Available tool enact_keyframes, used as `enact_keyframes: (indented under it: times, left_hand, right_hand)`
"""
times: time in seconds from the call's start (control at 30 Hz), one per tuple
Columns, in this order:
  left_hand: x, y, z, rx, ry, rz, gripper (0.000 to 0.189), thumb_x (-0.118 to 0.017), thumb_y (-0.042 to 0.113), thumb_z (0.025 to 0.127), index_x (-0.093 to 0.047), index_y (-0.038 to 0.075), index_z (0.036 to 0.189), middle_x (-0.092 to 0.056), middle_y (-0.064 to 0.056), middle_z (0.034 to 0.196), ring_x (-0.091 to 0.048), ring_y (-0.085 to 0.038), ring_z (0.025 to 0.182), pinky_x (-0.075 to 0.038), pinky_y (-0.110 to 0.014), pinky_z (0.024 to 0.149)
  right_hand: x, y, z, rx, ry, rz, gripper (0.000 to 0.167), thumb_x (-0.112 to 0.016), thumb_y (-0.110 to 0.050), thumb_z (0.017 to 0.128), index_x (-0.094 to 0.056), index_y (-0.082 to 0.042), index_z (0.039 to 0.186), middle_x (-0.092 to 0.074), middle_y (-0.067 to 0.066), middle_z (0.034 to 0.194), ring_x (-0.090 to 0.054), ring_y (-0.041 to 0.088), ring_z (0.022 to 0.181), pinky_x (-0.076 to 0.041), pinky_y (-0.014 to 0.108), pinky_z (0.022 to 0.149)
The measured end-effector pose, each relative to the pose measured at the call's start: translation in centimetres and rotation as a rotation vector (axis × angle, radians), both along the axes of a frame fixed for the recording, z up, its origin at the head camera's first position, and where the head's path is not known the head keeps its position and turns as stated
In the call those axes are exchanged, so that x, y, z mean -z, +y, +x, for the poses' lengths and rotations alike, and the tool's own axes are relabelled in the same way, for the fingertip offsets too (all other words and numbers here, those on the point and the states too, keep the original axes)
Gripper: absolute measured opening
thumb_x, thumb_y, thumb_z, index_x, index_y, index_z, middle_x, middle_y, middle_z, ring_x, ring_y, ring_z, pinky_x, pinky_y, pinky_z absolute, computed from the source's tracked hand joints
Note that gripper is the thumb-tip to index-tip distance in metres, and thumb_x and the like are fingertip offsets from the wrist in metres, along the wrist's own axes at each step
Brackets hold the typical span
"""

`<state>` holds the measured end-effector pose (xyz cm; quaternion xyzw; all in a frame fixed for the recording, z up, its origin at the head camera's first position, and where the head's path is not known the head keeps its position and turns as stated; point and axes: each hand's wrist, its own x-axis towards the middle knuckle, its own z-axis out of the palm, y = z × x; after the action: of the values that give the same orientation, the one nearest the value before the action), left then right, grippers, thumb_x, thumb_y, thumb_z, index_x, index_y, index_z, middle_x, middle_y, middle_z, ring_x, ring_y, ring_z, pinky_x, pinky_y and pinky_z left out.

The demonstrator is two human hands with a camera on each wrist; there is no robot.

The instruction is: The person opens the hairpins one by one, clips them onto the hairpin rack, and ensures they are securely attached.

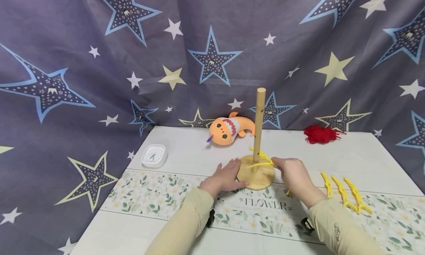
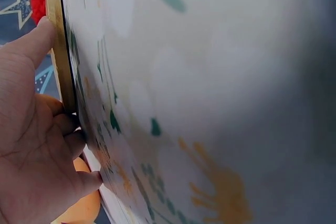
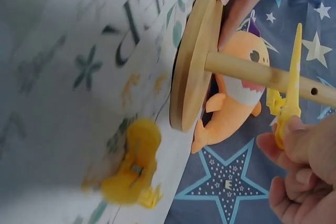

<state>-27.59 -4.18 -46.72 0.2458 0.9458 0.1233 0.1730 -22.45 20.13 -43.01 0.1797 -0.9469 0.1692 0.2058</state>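
A round wooden base (image 1: 265,179) stands on the table with an upright wooden pole (image 1: 260,126). My left hand (image 1: 226,177) rests at the base's left edge, fingers spread and thumb along the near rim; the thumb touches the rim in the left wrist view. My right hand (image 1: 293,173) pinches a yellow plastic clip (image 3: 289,106) beside the pole. In the head view, its two long prongs reach either side of the pole low down. Another yellow clip (image 3: 131,169), with a metal spring, lies on the table below the right hand; the hand mostly hides it in the head view.
Several yellow clips (image 1: 342,192) lie in a row at right. Behind the stand sit an orange plush shark (image 1: 223,131) and, farther right, a red yarn bundle (image 1: 320,134). A small white clock (image 1: 154,155) is at left. A star-patterned curtain (image 1: 186,96) hangs behind the table.
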Motion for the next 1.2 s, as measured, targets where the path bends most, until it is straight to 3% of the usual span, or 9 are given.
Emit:
enact_keyframes:
  times: [0.23,0.43,0.53,0.7,1.0,1.2]
  left_hand:
    - [-0.3,0.0,0.2,0.007,-0.004,0.006,0.093,-0.051,0.063,0.092,-0.013,0.009,0.157,-0.012,-0.006,0.163,-0.010,-0.020,0.149,-0.005,-0.051,0.119]
    - [-0.3,0.1,0.2,0.002,0.003,-0.006,0.094,-0.051,0.065,0.091,-0.013,0.011,0.158,-0.012,-0.004,0.163,-0.010,-0.018,0.149,-0.005,-0.050,0.119]
    - [-0.2,0.1,0.1,-0.005,0.005,-0.007,0.094,-0.051,0.066,0.091,-0.013,0.012,0.158,-0.012,-0.003,0.163,-0.010,-0.018,0.149,-0.006,-0.050,0.119]
    - [0.0,0.1,-0.1,-0.002,-0.005,0.000,0.094,-0.051,0.066,0.091,-0.012,0.013,0.158,-0.012,-0.003,0.163,-0.010,-0.018,0.149,-0.005,-0.051,0.119]
    - [0.0,0.0,-0.2,0.001,-0.007,-0.017,0.094,-0.048,0.067,0.091,-0.011,0.013,0.158,-0.010,-0.003,0.163,-0.009,-0.019,0.149,-0.004,-0.049,0.119]
    - [-0.1,-0.1,0.0,0.002,-0.013,-0.005,0.094,-0.049,0.067,0.091,-0.011,0.013,0.158,-0.010,-0.004,0.163,-0.010,-0.019,0.149,-0.004,-0.049,0.119]
  right_hand:
    - [0.2,-0.8,-0.6,-0.025,0.017,0.016,0.025,-0.074,0.004,0.082,-0.073,-0.001,0.106,-0.074,0.013,0.091,-0.068,0.030,0.073,-0.055,0.048,0.071]
    - [0.2,-0.6,-0.4,-0.069,-0.016,0.010,0.034,-0.074,-0.002,0.084,-0.068,0.001,0.118,-0.071,0.016,0.109,-0.067,0.034,0.088,-0.053,0.050,0.077]
    - [0.0,-0.3,-0.1,-0.070,-0.048,-0.002,0.044,-0.074,-0.008,0.086,-0.062,0.001,0.127,-0.065,0.020,0.122,-0.063,0.038,0.101,-0.052,0.051,0.086]
    - [-0.2,1.1,1.0,-0.044,-0.091,-0.009,0.056,-0.074,-0.020,0.088,-0.054,0.002,0.136,-0.055,0.025,0.134,-0.055,0.044,0.115,-0.045,0.058,0.095]
    - [-0.2,5.4,3.3,0.000,-0.127,-0.003,0.051,-0.072,-0.018,0.089,-0.057,0.002,0.134,-0.054,0.026,0.134,-0.053,0.046,0.114,-0.044,0.061,0.091]
    - [0.2,8.5,4.9,0.047,-0.196,-0.025,0.048,-0.071,-0.017,0.089,-0.058,0.002,0.132,-0.055,0.028,0.132,-0.053,0.050,0.113,-0.043,0.065,0.089]
